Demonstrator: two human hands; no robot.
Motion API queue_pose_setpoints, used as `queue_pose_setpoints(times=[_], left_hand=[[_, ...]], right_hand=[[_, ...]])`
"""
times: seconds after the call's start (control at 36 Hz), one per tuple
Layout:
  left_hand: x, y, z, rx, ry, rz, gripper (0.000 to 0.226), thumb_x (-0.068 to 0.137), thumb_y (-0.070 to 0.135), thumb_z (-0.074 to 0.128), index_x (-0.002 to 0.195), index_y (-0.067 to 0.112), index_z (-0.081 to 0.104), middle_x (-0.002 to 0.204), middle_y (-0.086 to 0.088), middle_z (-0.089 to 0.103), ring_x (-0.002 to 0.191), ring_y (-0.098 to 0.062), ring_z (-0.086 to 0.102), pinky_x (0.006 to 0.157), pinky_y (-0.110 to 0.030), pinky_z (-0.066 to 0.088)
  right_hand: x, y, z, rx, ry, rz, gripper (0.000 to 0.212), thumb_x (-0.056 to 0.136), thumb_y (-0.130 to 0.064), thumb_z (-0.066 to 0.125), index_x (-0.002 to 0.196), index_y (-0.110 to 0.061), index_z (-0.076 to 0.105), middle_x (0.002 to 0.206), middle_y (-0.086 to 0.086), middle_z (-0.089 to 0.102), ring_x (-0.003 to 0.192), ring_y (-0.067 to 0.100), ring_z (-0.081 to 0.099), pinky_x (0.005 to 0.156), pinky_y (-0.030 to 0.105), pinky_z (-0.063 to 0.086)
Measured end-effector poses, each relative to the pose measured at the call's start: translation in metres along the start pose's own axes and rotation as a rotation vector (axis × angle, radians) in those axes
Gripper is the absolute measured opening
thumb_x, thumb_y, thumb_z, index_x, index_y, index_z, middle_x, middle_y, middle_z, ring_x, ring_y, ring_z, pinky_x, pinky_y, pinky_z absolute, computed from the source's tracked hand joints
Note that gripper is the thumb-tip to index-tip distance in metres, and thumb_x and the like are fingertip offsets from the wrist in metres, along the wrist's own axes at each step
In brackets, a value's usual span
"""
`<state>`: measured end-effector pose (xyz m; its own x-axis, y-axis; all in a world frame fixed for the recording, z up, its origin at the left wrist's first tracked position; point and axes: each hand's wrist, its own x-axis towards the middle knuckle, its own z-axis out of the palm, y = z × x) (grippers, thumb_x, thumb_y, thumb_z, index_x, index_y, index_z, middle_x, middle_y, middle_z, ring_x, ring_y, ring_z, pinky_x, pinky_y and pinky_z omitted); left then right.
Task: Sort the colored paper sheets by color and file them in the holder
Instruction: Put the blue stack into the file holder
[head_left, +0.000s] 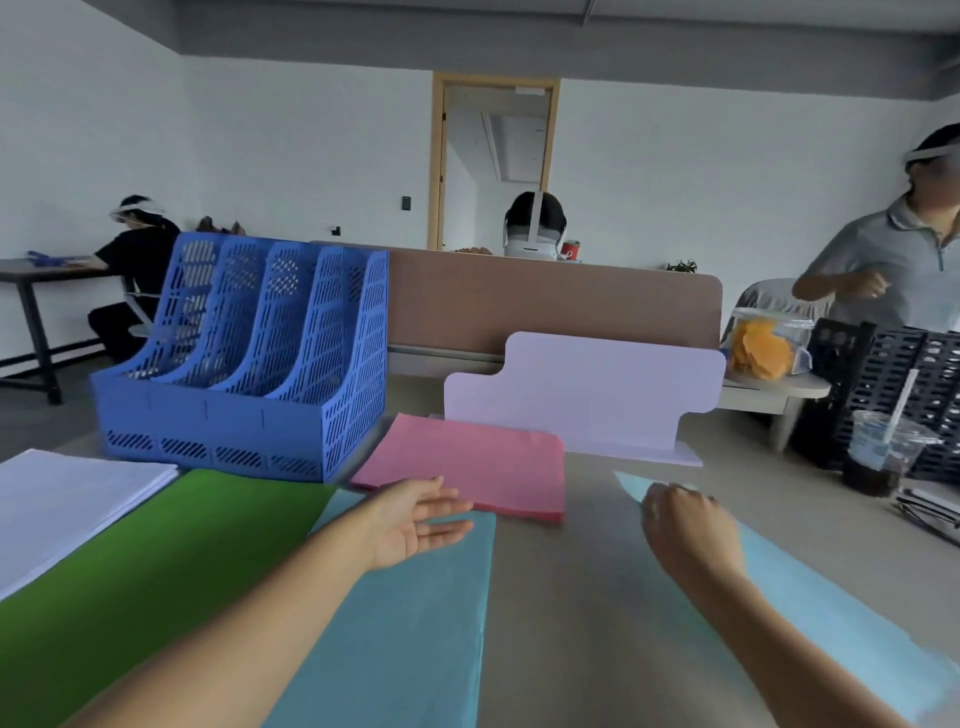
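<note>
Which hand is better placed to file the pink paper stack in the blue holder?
Probably left. The left hand is open, fingertips by the near edge of the pink paper stack, and the blue perforated plastic file holder stands to that side. The right hand sits farther right, over the light blue sheet.

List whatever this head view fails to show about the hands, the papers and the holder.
All in the head view:
- Right hand: seen from behind; its own knuckles hide whether it pinches the light blue sheet.
- Blue file holder: front wall hides the slot floors.
- Green paper, teal paper: cut off by the bottom edge.
- Pink stack: sheet count too fine to tell.
</note>
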<state>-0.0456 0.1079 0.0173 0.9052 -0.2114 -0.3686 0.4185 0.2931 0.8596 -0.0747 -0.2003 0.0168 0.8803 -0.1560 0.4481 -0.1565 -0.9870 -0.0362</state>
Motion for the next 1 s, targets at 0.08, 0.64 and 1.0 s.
queue_pose_setpoints(times=[0.08,0.64,1.0], left_hand=[[-0.005,0.003,-0.006,0.011,-0.015,0.008,0.046,0.093,0.034,0.059,0.123,-0.001,0.058,0.114,-0.018,0.069,0.102,-0.04,0.066,0.09,-0.047,0.053],[-0.056,0.026,-0.089,0.368,0.276,0.11,0.073,0.06,0.062,0.078,0.11,0.01,0.065,0.107,-0.012,0.071,0.088,-0.031,0.071,0.07,-0.035,0.059],[-0.055,0.011,-0.077,0.95,0.579,0.811,0.027,0.098,0.017,0.045,0.114,0.028,0.065,0.119,0.012,0.06,0.101,-0.006,0.057,0.076,-0.021,0.048]], right_hand=[[-0.007,-0.029,-0.014,0.253,0.261,-0.21,0.009,0.075,-0.013,0.073,0.077,-0.02,0.069,0.076,-0.001,0.072,0.07,0.029,0.065,0.06,0.028,0.039],[-0.089,-0.121,0.007,0.615,-0.284,-0.859,0.036,0.069,-0.03,0.045,0.098,-0.031,0.066,0.11,-0.024,0.068,0.101,-0.003,0.063,0.087,0.022,0.051],[-0.07,-0.122,0.005,1.144,-0.664,-0.305,0.066,0.067,0.026,0.029,0.084,-0.023,0.071,0.09,-0.015,0.075,0.093,-0.002,0.066,0.085,0.013,0.043]])
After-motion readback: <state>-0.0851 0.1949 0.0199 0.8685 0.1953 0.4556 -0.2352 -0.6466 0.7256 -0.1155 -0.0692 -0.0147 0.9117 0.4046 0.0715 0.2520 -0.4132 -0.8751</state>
